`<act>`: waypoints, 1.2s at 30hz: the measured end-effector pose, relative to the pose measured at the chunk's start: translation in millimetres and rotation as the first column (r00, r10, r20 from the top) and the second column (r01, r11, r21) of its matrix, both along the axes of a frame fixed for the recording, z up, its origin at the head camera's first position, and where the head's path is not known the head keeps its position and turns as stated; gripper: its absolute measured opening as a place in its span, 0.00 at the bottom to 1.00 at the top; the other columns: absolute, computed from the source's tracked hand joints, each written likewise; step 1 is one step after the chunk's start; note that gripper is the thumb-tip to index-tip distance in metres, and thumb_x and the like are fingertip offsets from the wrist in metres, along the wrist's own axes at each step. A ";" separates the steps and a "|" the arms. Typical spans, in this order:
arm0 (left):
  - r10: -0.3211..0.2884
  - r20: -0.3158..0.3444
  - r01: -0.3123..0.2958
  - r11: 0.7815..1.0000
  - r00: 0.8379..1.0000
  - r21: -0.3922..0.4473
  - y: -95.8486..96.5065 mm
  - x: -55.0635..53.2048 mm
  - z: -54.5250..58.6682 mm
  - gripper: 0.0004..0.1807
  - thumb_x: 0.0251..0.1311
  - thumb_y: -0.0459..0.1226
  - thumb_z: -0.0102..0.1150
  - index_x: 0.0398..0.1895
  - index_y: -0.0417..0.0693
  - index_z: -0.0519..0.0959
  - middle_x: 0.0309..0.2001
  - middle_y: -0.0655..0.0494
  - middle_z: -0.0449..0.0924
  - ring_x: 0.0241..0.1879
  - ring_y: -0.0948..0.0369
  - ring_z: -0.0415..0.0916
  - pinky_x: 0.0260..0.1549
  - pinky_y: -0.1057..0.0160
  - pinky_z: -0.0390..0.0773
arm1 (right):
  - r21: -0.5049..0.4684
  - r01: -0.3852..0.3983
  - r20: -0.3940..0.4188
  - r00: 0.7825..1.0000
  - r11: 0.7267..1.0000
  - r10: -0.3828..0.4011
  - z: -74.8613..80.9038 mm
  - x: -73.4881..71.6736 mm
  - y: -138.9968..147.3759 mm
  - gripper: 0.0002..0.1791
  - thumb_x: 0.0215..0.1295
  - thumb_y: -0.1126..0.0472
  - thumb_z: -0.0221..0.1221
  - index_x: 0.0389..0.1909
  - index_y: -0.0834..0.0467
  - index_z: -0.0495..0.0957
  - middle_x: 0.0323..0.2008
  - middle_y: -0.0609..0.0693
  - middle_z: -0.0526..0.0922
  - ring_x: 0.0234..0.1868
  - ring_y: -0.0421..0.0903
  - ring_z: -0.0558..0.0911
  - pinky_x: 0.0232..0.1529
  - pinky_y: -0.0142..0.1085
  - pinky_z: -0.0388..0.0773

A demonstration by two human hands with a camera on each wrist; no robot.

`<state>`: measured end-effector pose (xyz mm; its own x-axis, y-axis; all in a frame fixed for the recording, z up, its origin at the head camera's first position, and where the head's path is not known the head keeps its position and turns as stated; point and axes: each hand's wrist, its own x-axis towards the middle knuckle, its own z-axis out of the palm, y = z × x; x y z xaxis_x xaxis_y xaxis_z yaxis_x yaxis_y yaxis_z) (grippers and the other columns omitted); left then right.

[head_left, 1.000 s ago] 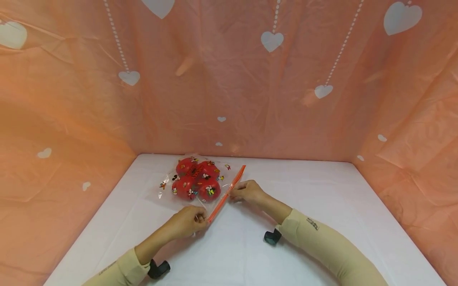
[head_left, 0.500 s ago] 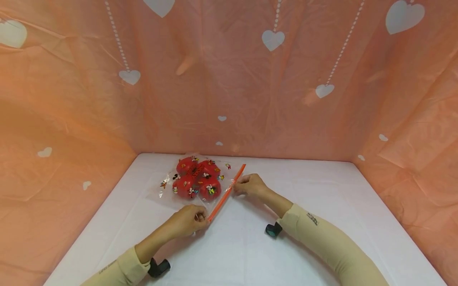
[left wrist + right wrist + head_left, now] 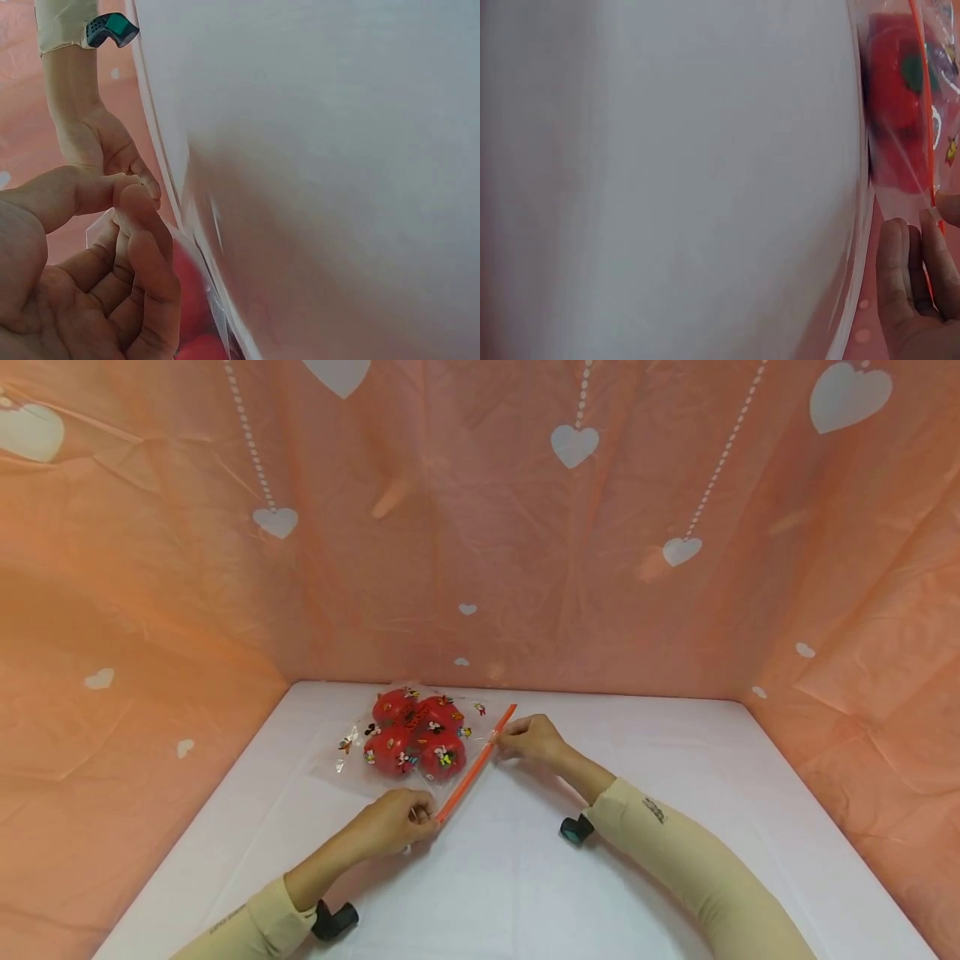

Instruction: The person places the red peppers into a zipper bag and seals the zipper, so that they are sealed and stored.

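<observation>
A clear zip bag (image 3: 483, 720) printed with cartoon figures lies on the left part of the table. Several red rounded things (image 3: 388, 752) are inside it; through the film in the right wrist view, a red one (image 3: 891, 86) shows a green patch. Along the bag's right side runs an orange zip strip (image 3: 471, 778). My left hand (image 3: 393, 822) pinches the strip's near end between thumb and fingertip. Farther up, my right hand (image 3: 534, 740) pinches the same strip, thumb against forefinger. The strip's far tip sticks out beyond the right hand.
A white cloth-covered table (image 3: 600, 893) carries the bag. Orange sheets (image 3: 510, 527) with white hearts enclose its back and sides. Dark wrist devices (image 3: 333, 921) sit below both beige sleeves (image 3: 660, 852).
My right hand has slid along the orange strip, away from me and slightly right, toward its far end. The left hand stays at the near end, and the bag has hardly moved.
</observation>
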<state>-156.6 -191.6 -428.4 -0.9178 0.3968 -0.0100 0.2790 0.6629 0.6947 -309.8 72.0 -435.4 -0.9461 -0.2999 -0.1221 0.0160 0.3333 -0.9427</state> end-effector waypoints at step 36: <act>0.028 0.028 -0.028 1.000 0.999 0.012 1.8 1.9 -0.3 0.08 0.66 0.33 0.70 0.32 0.47 0.79 0.28 0.59 0.74 0.25 0.64 0.73 0.26 0.67 0.71 | 0.143 0.114 -0.265 0.962 0.983 -0.073 11.3 -43.8 15.4 0.08 0.66 0.65 0.73 0.38 0.67 0.89 0.35 0.56 0.91 0.35 0.48 0.88 0.36 0.35 0.85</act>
